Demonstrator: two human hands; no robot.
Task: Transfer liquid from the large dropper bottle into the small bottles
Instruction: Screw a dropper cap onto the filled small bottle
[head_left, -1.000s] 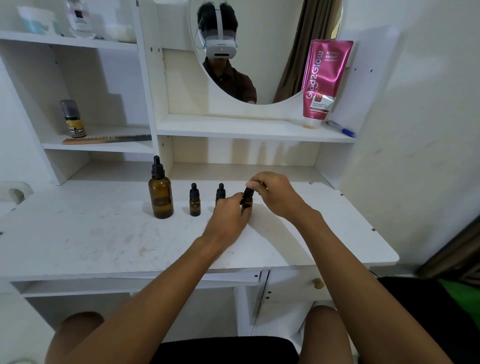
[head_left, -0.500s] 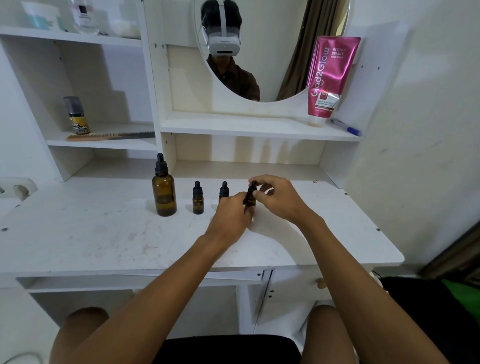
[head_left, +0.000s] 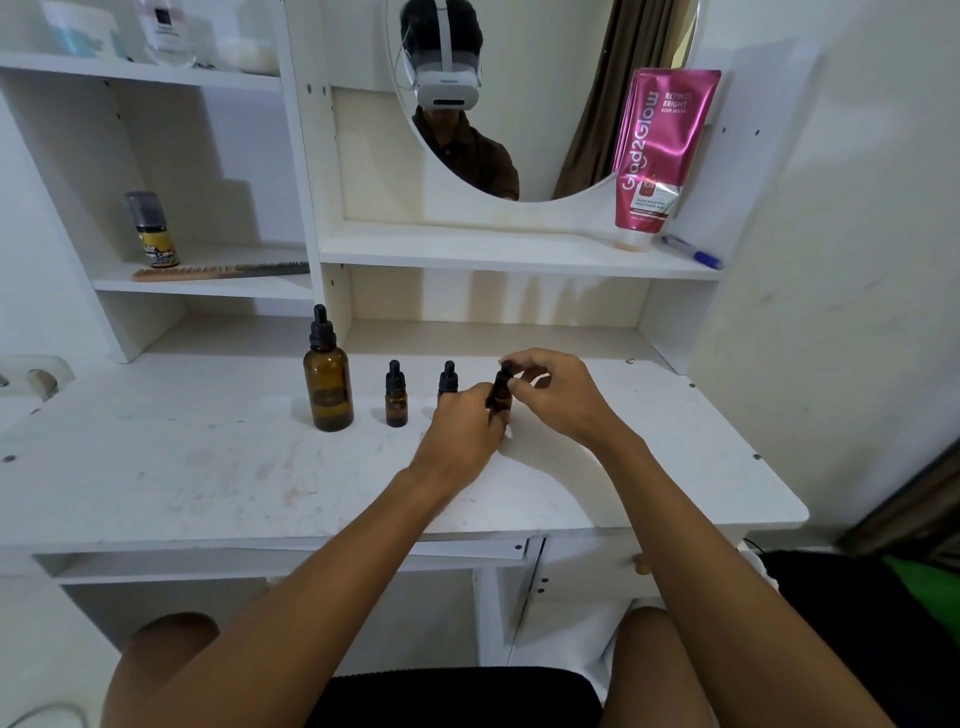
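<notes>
A large amber dropper bottle (head_left: 328, 384) with a black cap stands on the white desk (head_left: 208, 467), capped. To its right stand two small amber dropper bottles, one in full view (head_left: 396, 397) and a second (head_left: 448, 378) partly hidden behind my left hand. A third small bottle (head_left: 502, 392) sits between my hands. My left hand (head_left: 462, 423) grips its body from the left. My right hand (head_left: 553, 395) pinches its black dropper cap from above.
Behind the desk rises a white shelf unit with a round mirror (head_left: 519, 78). A pink tube (head_left: 660, 150) and a blue pen (head_left: 693, 253) sit on the middle shelf. A comb (head_left: 218, 270) and a small spray can (head_left: 153, 231) lie on the left shelf.
Both hands stay on the third small bottle. My right hand's fingers have shifted on the cap, and the view has tilted slightly.
</notes>
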